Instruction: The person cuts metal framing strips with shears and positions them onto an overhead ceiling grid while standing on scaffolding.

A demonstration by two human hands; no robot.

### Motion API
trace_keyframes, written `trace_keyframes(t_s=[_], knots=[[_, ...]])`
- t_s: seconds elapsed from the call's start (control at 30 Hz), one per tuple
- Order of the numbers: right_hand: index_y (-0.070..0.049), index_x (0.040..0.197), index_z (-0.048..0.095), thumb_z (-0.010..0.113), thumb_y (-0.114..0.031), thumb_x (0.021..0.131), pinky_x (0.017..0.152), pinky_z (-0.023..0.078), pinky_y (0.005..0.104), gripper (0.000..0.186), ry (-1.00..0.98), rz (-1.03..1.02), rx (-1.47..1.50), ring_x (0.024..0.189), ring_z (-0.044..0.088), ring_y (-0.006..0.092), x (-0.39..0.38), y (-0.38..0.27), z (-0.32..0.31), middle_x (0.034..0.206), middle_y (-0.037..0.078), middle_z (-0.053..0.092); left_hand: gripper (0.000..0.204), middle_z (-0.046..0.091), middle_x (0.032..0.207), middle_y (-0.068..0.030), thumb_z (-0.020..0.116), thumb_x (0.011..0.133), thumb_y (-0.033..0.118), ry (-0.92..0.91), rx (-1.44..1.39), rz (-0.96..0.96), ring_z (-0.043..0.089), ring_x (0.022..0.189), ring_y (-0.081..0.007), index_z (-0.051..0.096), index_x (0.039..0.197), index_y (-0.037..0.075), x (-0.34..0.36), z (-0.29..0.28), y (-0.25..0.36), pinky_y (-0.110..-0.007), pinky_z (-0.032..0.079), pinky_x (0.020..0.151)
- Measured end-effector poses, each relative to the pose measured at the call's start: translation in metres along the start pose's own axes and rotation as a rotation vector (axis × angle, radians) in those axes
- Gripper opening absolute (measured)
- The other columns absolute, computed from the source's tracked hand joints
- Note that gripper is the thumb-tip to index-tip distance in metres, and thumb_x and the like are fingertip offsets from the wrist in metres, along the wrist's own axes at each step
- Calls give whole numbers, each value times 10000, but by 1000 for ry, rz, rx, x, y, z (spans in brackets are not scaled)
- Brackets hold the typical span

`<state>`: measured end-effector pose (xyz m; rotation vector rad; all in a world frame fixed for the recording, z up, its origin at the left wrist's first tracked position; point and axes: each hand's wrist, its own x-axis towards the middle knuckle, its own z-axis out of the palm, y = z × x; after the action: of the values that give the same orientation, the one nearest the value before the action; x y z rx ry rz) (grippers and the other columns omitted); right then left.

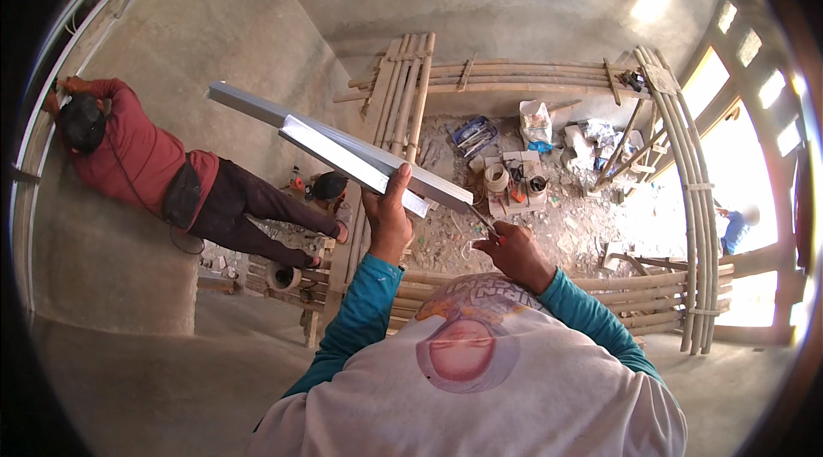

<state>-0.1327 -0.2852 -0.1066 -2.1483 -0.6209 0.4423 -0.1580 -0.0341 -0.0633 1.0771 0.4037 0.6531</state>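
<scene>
My left hand (386, 221) grips two long, light-grey metal channels (261, 104), one overlapping the other and lying diagonally across the middle of the view; the shorter one (334, 157) has a bright inner face. My right hand (514, 251) is closed on a slim metal hand tool (481, 219), perhaps snips or pliers, whose front end meets the right-hand end of the channels. I cannot make out the tool's exact kind.
Bamboo platforms (699, 225) frame a rubble-strewn floor below, with a blue crate (474, 135), sacks (534, 123) and buckets (497, 176). A co-worker in red (137, 157) works at the left wall, another (330, 191) is lower down, and a person in blue (735, 230) is at the bright right opening.
</scene>
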Motion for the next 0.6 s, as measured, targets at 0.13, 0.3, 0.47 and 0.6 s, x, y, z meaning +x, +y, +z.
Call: trace_keyframes(t_s=[0.13,0.3,0.47,0.6], knots=[[-23,987,677,745,-400,918,720,540,518,389,29,-113,-55,828,688,460,2,1,2,858,248,695,447,632,1110,-52,839,858,210,15,32,37,633,1013,-179,589,1193,50,5,-2,-5,-353,551,822],[-35,981,687,740,-357,927,683,530,506,331,-91,-151,56,770,683,445,-9,0,-10,833,234,689,576,659,1147,-100,766,904,251,-19,21,-82,652,1008,-216,535,1373,8,19,-13,0,-387,565,851],[-37,984,716,786,-297,897,696,541,447,284,-221,-190,52,773,702,361,-6,-4,-20,838,206,701,720,616,1251,-150,727,909,203,-241,-87,-134,649,1120,-272,384,1519,32,20,-12,16,-486,556,1007],[-32,994,702,815,-247,874,684,541,414,271,-277,-263,21,745,697,321,0,-19,-27,832,172,708,734,596,1279,-157,734,903,193,-282,-102,-133,648,1122,-282,376,1525,43,18,-15,12,-493,544,1044]])
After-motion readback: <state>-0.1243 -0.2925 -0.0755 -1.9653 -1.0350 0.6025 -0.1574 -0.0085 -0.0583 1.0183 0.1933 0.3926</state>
